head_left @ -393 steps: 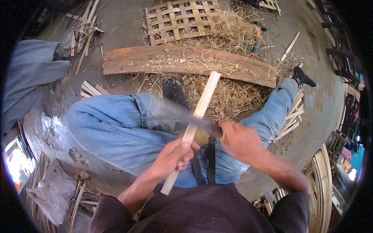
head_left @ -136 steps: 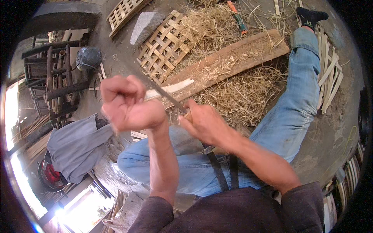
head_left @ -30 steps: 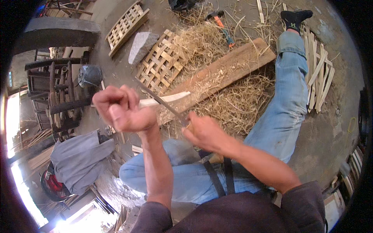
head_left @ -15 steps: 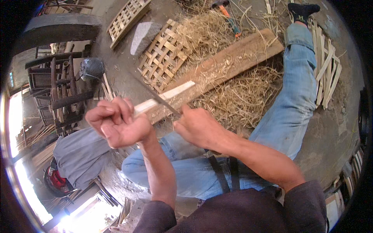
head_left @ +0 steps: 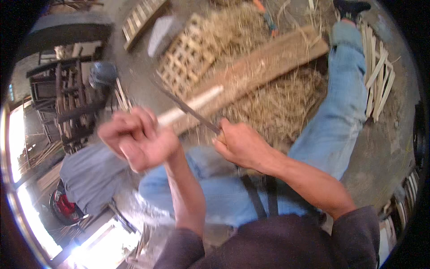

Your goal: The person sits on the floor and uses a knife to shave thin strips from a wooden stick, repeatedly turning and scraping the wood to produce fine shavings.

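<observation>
My left hand (head_left: 141,139), palm turned up and slightly blurred, is closed on the near end of a pale wooden strip (head_left: 201,103), possibly bamboo. The strip reaches out along a long wooden board (head_left: 273,60) sprinkled with shavings. My right hand (head_left: 242,143) grips a knife (head_left: 184,106) by its handle, which the fingers mostly hide. Its long dark blade points up and left, passing across the strip in this view. Whether the blade touches the strip, I cannot tell.
Curly shavings (head_left: 277,107) lie on both sides of the board. Beyond are a woven slat panel (head_left: 186,54), a grey stone (head_left: 161,35) and an orange-handled tool (head_left: 267,20). Pale strips (head_left: 378,76) lie beside my outstretched leg (head_left: 340,98). Dark wooden furniture (head_left: 67,89) stands left.
My right hand and the knife have moved back toward me and to the right. My left hand stays nearly in place, shifted slightly right. The view has tilted a little.
</observation>
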Available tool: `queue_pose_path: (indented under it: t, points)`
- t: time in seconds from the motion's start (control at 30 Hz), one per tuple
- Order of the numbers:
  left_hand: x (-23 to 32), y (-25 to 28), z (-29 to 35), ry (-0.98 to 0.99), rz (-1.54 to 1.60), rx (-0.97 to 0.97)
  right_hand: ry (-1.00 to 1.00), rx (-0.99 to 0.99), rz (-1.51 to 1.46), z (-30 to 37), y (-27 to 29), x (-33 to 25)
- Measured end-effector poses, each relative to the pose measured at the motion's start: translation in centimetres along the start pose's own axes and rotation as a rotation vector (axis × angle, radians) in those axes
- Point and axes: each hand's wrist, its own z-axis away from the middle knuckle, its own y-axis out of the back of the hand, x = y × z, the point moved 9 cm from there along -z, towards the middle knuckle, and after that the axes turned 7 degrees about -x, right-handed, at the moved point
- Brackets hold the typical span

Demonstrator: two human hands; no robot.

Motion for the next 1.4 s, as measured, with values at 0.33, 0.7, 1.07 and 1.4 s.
queue_pose_path:
  t: [0.33, 0.7, 1.07, 1.4]
  points:
    - [1.3, 0.3, 1.0, 0.078, -0.056, 0.016, 0.017, -0.054, -0.017, 1.1, -0.2, -1.0]
    - [2.4, 1.2, 2.1, 0.089, -0.041, -0.008, 0.01, -0.104, -0.034, 0.9, -2.1, 0.8]
    - [1.6, 2.9, 1.8, 0.069, -0.01, 0.093, -0.045, 0.008, -0.135, -1.4, -4.4, 3.7]
    - [1.1, 5.6, 2.1, 0.043, -0.097, 0.251, -0.138, 0.082, 0.084, -1.2, -4.1, 6.9]
